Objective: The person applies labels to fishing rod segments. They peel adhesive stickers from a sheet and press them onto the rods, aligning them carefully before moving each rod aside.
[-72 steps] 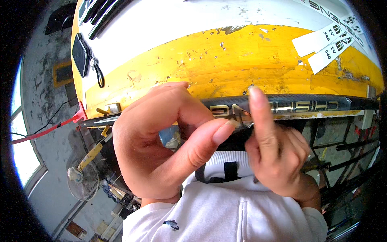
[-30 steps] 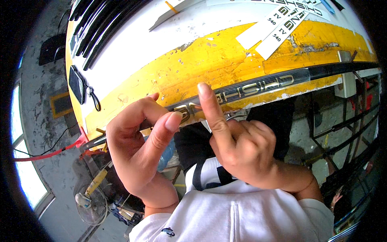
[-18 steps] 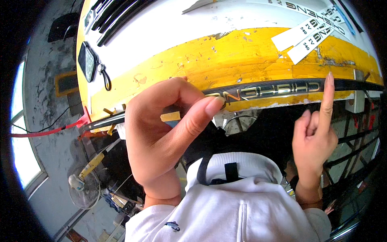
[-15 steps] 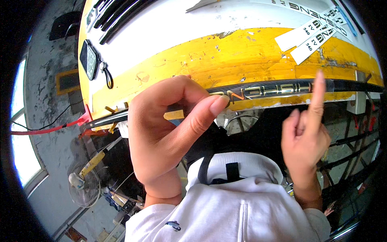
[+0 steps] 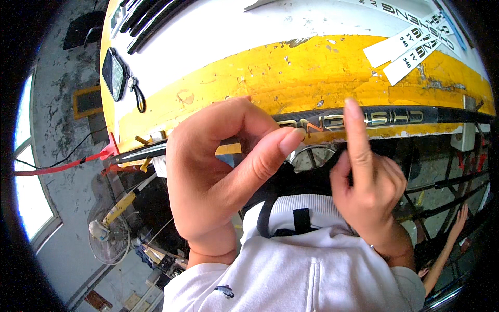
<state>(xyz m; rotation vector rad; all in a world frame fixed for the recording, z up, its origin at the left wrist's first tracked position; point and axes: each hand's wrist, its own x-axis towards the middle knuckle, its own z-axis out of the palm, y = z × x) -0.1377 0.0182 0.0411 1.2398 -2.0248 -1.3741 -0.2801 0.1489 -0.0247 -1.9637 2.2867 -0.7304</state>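
Note:
A long black tube lies along the near edge of the worktable. On its side is a clear decal film with gold lettering. My left hand is closed in a pinch at the film's left end, its thumb in front and its index finger curled behind. The lower edge of the film stands off the tube near the thumb. My right hand holds nothing; its index finger is stretched out over the middle of the lettering, seemingly touching it, with the other fingers curled.
The worktable is white and worn yellow. It carries printed white strips, several black tubes and a dark phone-like device with a strap. A red clamp grips the left end. A fan stands below left; another person's arm shows at lower right.
My right index finger has moved left along the film, from the right end of the lettering to its middle. My left hand keeps its pinch. Another person's arm has appeared at lower right.

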